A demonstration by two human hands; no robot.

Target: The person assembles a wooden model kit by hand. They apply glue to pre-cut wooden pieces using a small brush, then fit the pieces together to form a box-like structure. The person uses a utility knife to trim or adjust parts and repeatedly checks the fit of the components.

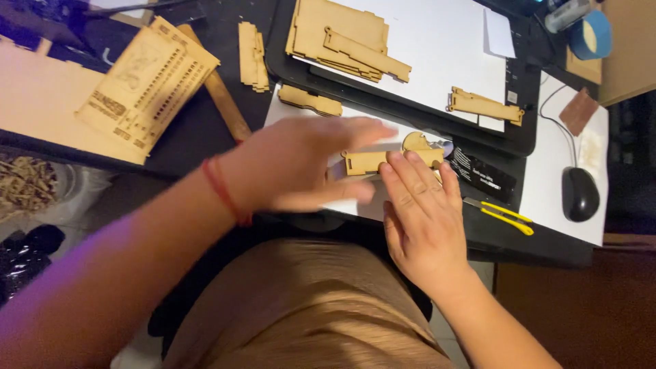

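Observation:
A small laser-cut wooden piece (365, 162) with a round end lies on white paper (424, 41) at the desk's near edge. My right hand (424, 219) rests flat with its fingertips pressing on this piece. Blurred with motion, my left hand (301, 167) hovers flat just left of the piece, fingers spread, holding nothing. A red string circles the left wrist.
Stacked wooden cut-outs (342, 37) lie on the paper above; another strip (485, 106) sits to the right. An engraved wooden panel (147, 82) is at the left. A yellow utility knife (502, 215), a black mouse (579, 193) and blue tape roll (591, 34) lie at right.

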